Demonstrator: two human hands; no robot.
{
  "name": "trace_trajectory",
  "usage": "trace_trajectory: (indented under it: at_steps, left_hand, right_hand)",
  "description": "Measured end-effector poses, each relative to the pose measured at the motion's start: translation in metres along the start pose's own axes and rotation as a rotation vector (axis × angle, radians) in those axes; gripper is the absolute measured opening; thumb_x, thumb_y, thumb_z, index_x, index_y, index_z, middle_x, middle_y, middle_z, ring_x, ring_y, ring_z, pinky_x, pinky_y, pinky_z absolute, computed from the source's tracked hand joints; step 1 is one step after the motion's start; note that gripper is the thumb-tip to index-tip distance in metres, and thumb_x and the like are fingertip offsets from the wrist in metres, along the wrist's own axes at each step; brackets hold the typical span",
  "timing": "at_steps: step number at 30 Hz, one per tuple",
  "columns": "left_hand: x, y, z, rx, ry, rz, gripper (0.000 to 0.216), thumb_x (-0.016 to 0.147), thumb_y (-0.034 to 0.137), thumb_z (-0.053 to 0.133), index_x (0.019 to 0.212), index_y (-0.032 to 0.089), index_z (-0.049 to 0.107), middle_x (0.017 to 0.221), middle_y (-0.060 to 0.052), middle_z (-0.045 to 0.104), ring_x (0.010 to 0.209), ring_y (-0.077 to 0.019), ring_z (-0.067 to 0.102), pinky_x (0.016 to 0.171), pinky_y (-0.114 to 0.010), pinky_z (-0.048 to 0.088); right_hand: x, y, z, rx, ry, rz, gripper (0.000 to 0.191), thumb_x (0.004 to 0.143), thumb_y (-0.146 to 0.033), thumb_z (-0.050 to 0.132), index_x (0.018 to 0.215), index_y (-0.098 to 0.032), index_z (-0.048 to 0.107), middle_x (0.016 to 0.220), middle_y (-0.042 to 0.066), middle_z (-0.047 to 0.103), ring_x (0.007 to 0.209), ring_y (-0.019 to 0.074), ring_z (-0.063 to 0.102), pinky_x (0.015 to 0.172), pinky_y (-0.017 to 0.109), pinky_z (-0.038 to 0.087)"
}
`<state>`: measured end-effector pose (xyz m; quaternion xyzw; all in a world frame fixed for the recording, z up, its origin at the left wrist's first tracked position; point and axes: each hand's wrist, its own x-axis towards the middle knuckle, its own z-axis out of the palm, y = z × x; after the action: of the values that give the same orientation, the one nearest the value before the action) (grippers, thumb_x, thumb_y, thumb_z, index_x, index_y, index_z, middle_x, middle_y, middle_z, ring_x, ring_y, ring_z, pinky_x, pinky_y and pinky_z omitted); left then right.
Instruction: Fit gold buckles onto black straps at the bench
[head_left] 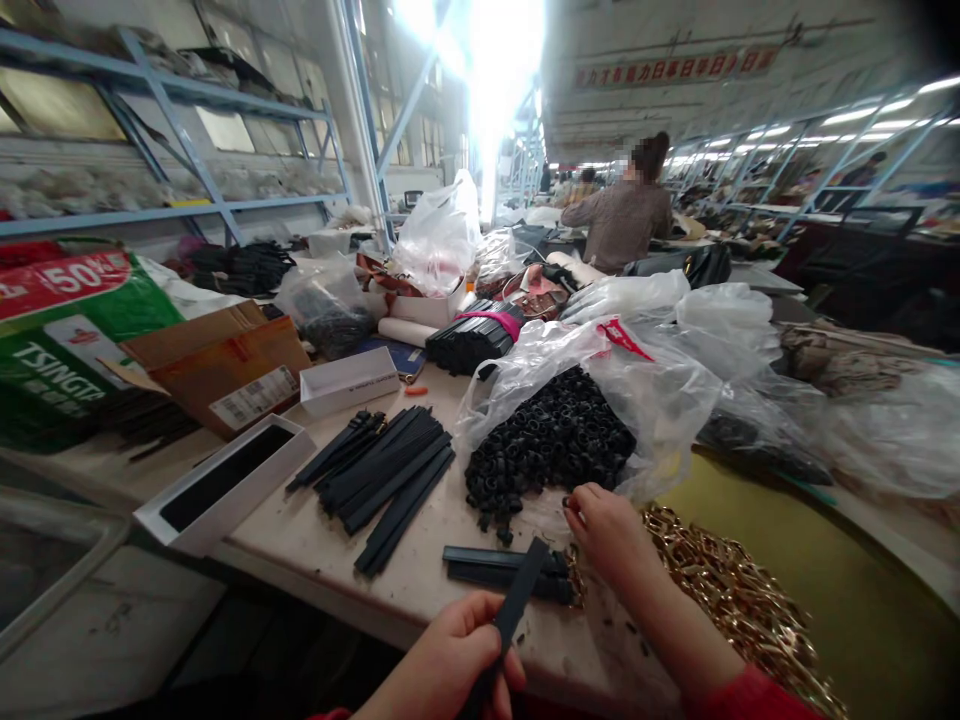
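Note:
My left hand is closed around a flat black strap, which points up and slightly right near the table's front edge. At the near edge of a heap of small black loops, my right hand pinches a small dark piece that looks like one of those loops. The heap spills from an open clear plastic bag. Between my hands, a few black straps with gold-coloured metal ends lie on the table. Gold-coloured metal clasps are piled to the right of my right forearm.
More black straps lie left of centre. A white box with dark contents sits at the left table edge, near a cardboard box. Behind the heap is a tied black bundle. A person stands farther back.

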<state>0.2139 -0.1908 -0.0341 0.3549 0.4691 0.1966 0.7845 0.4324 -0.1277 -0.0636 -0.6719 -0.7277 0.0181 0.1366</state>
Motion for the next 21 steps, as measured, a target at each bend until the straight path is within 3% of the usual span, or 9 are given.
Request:
trace_trajectory:
  at_steps: [2, 5, 7, 11, 13, 17, 21]
  left_hand:
    - [0.0, 0.003, 0.0, -0.007, 0.009, -0.017, 0.036, 0.058, 0.022, 0.047, 0.092, 0.014, 0.054, 0.06, 0.002, 0.061, 0.041, -0.0055, 0.047, 0.04, -0.015, 0.027]
    - [-0.001, 0.004, -0.002, -0.009, -0.005, -0.029, 0.037, 0.057, 0.021, 0.048, 0.092, 0.015, 0.055, 0.064, 0.001, 0.062, 0.044, -0.0055, 0.047, 0.042, -0.016, 0.027]
    - [-0.002, 0.001, -0.004, 0.005, -0.019, -0.025, 0.037, 0.059, 0.023, 0.049, 0.094, 0.015, 0.056, 0.069, 0.001, 0.063, 0.044, -0.005, 0.045, 0.043, -0.016, 0.027]
    - [-0.005, -0.006, -0.006, 0.126, 0.012, 0.044, 0.043, 0.071, 0.046, 0.049, 0.097, 0.013, 0.057, 0.064, 0.001, 0.059, 0.043, -0.0059, 0.037, 0.043, -0.019, 0.024]
    - [-0.008, -0.009, -0.008, 0.188, 0.073, 0.128, 0.048, 0.073, 0.054, 0.048, 0.093, 0.012, 0.061, 0.063, 0.001, 0.057, 0.052, -0.0088, 0.042, 0.049, -0.02, 0.03]
    - [-0.013, -0.011, -0.016, 0.215, 0.129, 0.291, 0.033, 0.071, 0.041, 0.058, 0.089, 0.014, 0.062, 0.086, -0.001, 0.063, 0.082, -0.0154, 0.053, 0.073, -0.023, 0.039]
    - [-0.021, -0.011, -0.022, 0.205, 0.237, 0.29, 0.029, 0.071, 0.041, 0.054, 0.084, 0.015, 0.054, 0.067, 0.003, 0.057, 0.047, -0.0069, 0.046, 0.047, -0.018, 0.034]
  right_hand:
    - [-0.014, -0.008, -0.001, 0.224, -0.02, 0.038, 0.009, 0.081, -0.023, 0.05, 0.079, -0.017, 0.056, 0.074, 0.004, 0.062, 0.069, 0.017, 0.06, 0.063, 0.027, 0.045]
    - [-0.042, -0.021, 0.0, 0.868, -0.079, 0.204, 0.029, 0.08, -0.032, 0.05, 0.105, -0.018, 0.053, 0.082, 0.004, 0.063, 0.07, 0.0175, 0.06, 0.063, 0.028, 0.049]
    - [-0.058, -0.029, 0.001, 1.181, -0.116, 0.325, 0.036, 0.078, -0.039, 0.055, 0.108, -0.021, 0.055, 0.087, 0.005, 0.065, 0.073, 0.0191, 0.061, 0.064, 0.031, 0.049]
    - [-0.074, -0.04, 0.004, 1.461, -0.126, 0.564, 0.038, 0.065, -0.048, 0.069, 0.093, -0.022, 0.064, 0.078, 0.003, 0.068, 0.064, 0.0167, 0.059, 0.059, 0.029, 0.049]
    - [-0.077, -0.045, 0.004, 1.591, -0.102, 0.661, 0.036, 0.059, -0.047, 0.074, 0.083, -0.021, 0.064, 0.079, 0.002, 0.068, 0.063, 0.0158, 0.06, 0.06, 0.028, 0.05]
    - [-0.084, -0.057, 0.0, 1.839, -0.116, 0.808, 0.03, 0.055, -0.038, 0.08, 0.07, -0.02, 0.061, 0.081, 0.002, 0.07, 0.069, 0.0164, 0.065, 0.065, 0.029, 0.053]
    - [-0.092, -0.069, 0.004, 2.011, -0.091, 0.962, 0.031, 0.051, -0.029, 0.084, 0.072, -0.018, 0.062, 0.076, 0.0, 0.071, 0.062, 0.0111, 0.064, 0.056, 0.02, 0.052]
